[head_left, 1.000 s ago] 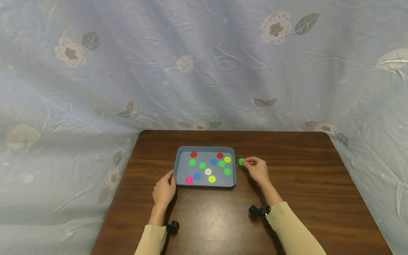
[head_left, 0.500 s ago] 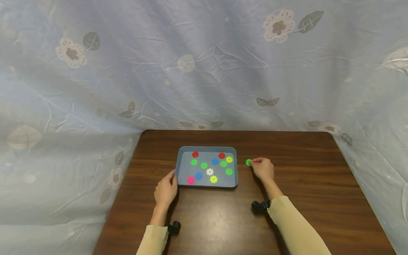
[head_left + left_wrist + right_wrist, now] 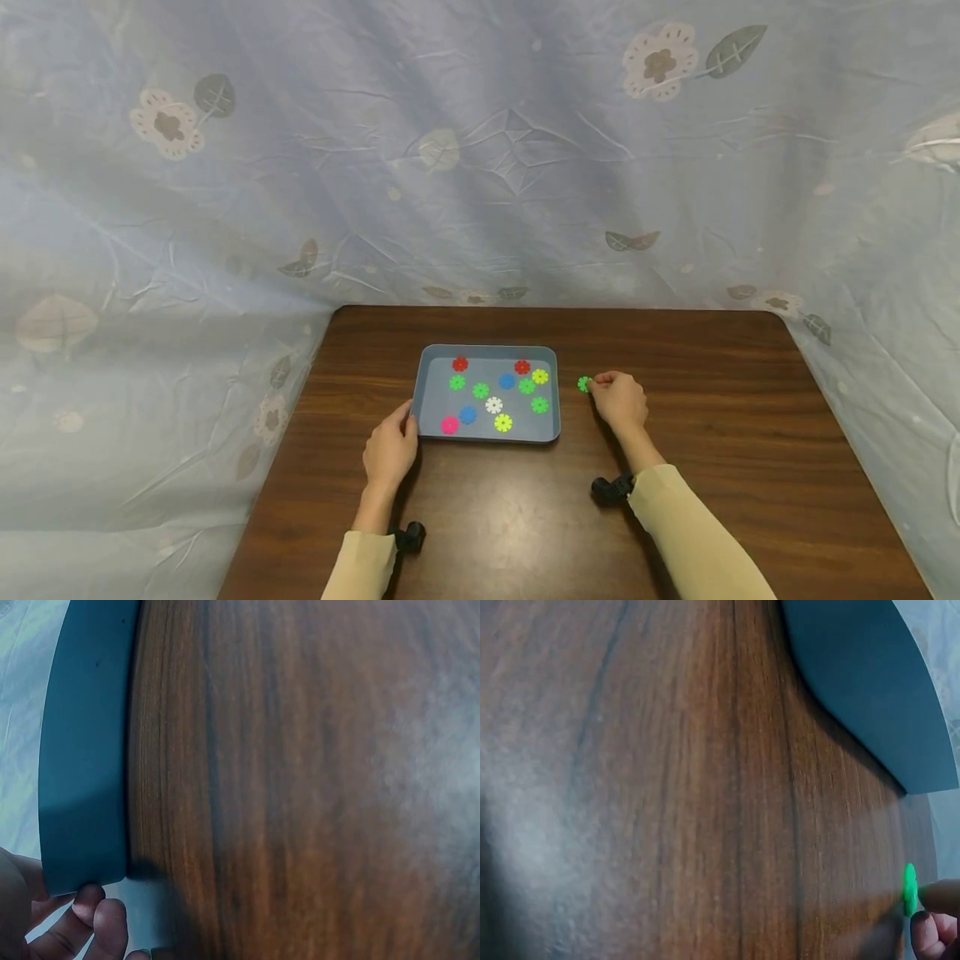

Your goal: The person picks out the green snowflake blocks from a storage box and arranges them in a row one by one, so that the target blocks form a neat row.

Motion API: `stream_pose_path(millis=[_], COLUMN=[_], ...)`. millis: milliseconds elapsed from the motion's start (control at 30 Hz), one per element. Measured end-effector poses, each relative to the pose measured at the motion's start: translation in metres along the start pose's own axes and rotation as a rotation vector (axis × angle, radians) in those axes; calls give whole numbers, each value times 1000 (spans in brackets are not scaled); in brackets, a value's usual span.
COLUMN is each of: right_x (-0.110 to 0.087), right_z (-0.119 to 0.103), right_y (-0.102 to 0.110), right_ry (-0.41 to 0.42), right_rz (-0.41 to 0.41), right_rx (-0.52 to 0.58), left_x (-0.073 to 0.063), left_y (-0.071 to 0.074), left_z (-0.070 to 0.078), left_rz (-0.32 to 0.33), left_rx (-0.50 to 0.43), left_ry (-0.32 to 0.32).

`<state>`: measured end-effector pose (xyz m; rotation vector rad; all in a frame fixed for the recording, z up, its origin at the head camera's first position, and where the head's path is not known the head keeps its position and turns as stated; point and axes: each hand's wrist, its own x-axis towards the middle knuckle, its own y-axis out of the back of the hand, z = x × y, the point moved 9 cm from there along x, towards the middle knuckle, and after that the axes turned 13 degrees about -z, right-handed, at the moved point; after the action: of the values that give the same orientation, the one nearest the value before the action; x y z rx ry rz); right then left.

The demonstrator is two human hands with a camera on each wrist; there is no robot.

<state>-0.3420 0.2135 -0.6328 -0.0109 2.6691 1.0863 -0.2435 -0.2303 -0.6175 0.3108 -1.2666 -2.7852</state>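
A blue-grey tray (image 3: pixel 480 434) lies on the table with small notched, flower-shaped plastic discs spread inside it. My left hand (image 3: pixel 390 446) holds the tray at its front left corner; in the left wrist view bent fingers (image 3: pixel 88 900) touch the end of the tray wall (image 3: pixel 86 765). To the right of the tray, my right hand (image 3: pixel 621 402) pinches a green notched disc (image 3: pixel 583 384) between thumb and fingertips. The right wrist view shows this green disc (image 3: pixel 910 889) edge-on, apart from the tray wall (image 3: pixel 870 682). Part of the disc is hidden by the fingers.
In the tray are several green discs (image 3: pixel 481 390), two red ones (image 3: pixel 460 364), two blue ones (image 3: pixel 468 414), two yellow ones (image 3: pixel 503 422), a white one (image 3: pixel 493 405) and a pink one (image 3: pixel 449 425). A patterned curtain (image 3: pixel 480 208) hangs behind the brown wooden table (image 3: pixel 712 400).
My right hand has moved a little to the right, away from the tray, with the green disc still pinched. The left hand stays at the tray's corner.
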Motion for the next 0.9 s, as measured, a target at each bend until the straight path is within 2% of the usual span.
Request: stream_pose_path(millis=[267, 567, 733, 900], right_x=[-10, -27, -35, -38], right_z=[-20, -50, -64, -69], right_y=[-4, -20, -34, -48], right_ry=[111, 320, 441, 466], right_rz=[30, 40, -22, -112], right_rx=[40, 98, 92, -5], left_x=[0, 1, 0, -1], left_y=[4, 3, 1, -1], left_z=[-1, 0, 1, 2], left_rz=[13, 31, 24, 19], left_rx=[10, 20, 14, 5], left_ry=[-3, -10, -18, -23])
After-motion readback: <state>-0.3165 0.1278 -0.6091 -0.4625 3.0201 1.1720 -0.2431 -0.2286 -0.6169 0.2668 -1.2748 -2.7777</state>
